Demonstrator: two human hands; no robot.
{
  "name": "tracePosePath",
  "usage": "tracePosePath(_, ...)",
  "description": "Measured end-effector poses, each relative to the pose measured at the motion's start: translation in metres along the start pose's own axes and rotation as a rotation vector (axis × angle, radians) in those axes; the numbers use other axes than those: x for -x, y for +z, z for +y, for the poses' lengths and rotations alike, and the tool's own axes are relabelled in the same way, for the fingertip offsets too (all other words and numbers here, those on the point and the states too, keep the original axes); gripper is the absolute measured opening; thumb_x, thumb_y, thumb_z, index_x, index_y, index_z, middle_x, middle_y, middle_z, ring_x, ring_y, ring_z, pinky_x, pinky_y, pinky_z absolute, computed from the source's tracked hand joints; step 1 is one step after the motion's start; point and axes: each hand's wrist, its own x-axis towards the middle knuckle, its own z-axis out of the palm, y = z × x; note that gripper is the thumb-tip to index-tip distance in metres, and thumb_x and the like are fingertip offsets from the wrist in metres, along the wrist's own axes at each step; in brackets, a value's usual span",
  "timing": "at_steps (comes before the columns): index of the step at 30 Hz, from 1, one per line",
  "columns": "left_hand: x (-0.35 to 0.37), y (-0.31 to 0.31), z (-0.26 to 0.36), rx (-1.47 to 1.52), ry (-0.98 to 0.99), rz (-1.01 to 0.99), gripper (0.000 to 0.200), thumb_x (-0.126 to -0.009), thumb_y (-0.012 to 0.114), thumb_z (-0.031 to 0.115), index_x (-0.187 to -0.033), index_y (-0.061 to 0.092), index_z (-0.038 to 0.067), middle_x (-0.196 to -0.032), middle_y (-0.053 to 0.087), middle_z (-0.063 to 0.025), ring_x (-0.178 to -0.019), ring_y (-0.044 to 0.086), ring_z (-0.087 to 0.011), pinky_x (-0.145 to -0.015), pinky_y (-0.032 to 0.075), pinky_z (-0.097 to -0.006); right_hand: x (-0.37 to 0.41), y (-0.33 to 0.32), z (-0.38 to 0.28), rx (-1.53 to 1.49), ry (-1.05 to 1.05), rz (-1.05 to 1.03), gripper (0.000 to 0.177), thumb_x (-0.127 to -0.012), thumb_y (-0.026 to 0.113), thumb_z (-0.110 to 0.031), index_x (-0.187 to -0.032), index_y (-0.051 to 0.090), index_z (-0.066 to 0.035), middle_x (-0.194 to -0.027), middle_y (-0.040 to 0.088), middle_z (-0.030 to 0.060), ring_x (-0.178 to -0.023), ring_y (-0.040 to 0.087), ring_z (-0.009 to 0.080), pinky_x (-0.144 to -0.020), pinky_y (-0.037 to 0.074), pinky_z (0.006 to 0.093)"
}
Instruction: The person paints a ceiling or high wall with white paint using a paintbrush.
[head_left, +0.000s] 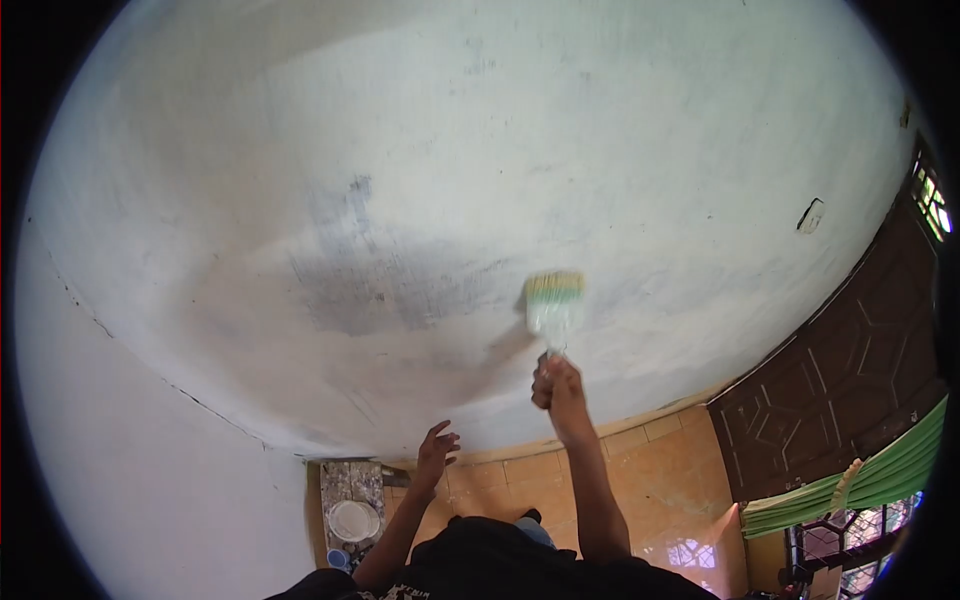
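Head view: the right hand (pixel 556 385) is raised and closed tight around the short handle of a wide paintbrush (pixel 554 300), fingers wrapped fully round it. The pale bristles point up and lie against the wall (pixel 560 130). The wall is whitish and fills most of the view around the paintbrush. A dark grey patch (pixel 370 285) spreads over it to the left of the paintbrush, at about the same height, and its nearest edge stops just short of the bristles. A small switch plate (pixel 810 215) sits on the wall well to the right of the paintbrush and higher.

The left hand (pixel 437 450) hangs below and to the left of the paintbrush. It is open with the fingers loosely spread, holds nothing, and is close to the foot of the wall; whether the fingertips touch it I cannot tell.

Far below and left of the paintbrush, in the corner, a spattered board (pixel 352 480) lies on the floor. On it rests a round white container (pixel 354 520), seen from above; whether its white top is a lid or its contents I cannot tell. A small blue cup (pixel 338 558) stands just beside it, and its contents are too small to make out.

Below the paintbrush runs the orange tiled floor (pixel 670 480). To the lower right of the paintbrush stand a dark brown door (pixel 840 390) and a green curtain (pixel 870 485)
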Motion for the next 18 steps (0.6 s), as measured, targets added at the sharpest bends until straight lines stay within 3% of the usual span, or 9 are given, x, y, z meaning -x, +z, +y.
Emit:
tracePosePath(3,0.005,-0.003,0.004,0.045,0.008,0.036,0.041,-0.095,0.056,0.027,-0.135,0.048,0.019,-0.111,0.062,-0.0049,-0.098,0.059,-0.0164,-0.082,0.048,-0.0347,0.019,-0.032,0.081,-0.013,0.166,0.066,0.038,-0.1,0.045,-0.046,-0.076,0.038,-0.017,-0.059,0.025,-0.0085,-0.047,0.024,0.0027,-0.043,0.019,0.0211)
tracePosePath(5,0.003,-0.009,-0.002,0.059,-0.005,0.041,0.041,-0.095,0.057,0.027,-0.135,0.049,0.019,-0.111,0.062,-0.0044,-0.098,0.059,-0.0162,-0.082,0.048,-0.0347,0.048,-0.047,0.124,-0.064,0.323,0.107,0.036,-0.099,0.047,-0.048,-0.081,0.043,-0.017,-0.061,0.028,-0.0101,-0.047,0.026,0.002,-0.042,0.021,0.0198)
tracePosePath(11,0.006,-0.015,-0.001,0.015,-0.03,0.036,0.042,-0.095,0.053,0.03,-0.134,0.048,0.017,-0.112,0.061,-0.0035,-0.099,0.058,-0.016,-0.084,0.047,-0.0351,0.089,-0.078,0.214,0.001,0.636,0.246,0.031,-0.1,0.047,-0.042,-0.094,0.05,-0.012,-0.061,0.032,-0.0088,-0.045,0.026,0.003,-0.041,0.024,0.0205)
tracePosePath(18,0.005,-0.015,0.0,0.053,-0.005,0.05,0.042,-0.094,0.054,0.026,-0.134,0.049,0.015,-0.111,0.061,-0.0037,-0.099,0.059,-0.0163,-0.084,0.047,-0.0354,0.068,-0.017,0.09,-0.036,0.469,0.052,0.027,-0.101,0.048,-0.038,-0.092,0.049,-0.012,-0.061,0.029,-0.0098,-0.046,0.024,0.0005,-0.041,0.018,0.0181)
